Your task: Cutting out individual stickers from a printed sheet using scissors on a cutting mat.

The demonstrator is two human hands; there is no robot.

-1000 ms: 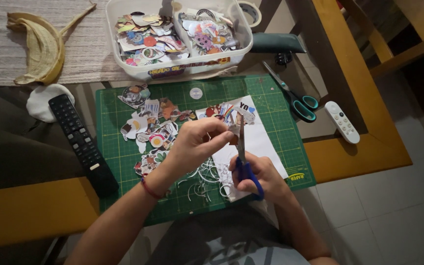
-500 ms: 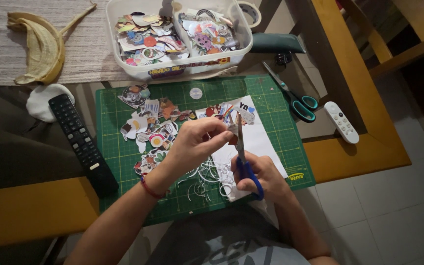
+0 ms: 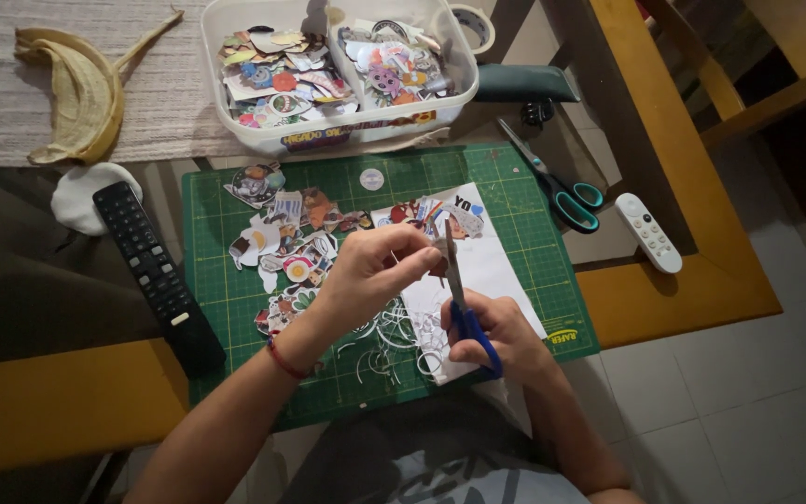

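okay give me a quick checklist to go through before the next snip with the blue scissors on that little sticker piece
1. Right hand has its fingers in the loops of the blue scissors: ok.
2. Left hand pinches the small cutout right at the blades: ok.
3. Left fingertips clear of the blade edge: cannot tell, they sit very close and the gap is too small to see.
4. Cutting happens above the green cutting mat: ok.
5. Paper trimmings pile up under the hands on the mat: not ok, they clutter the spot.
6. Spare teal scissors lie apart at the mat's right edge, out of the hands' way: ok.
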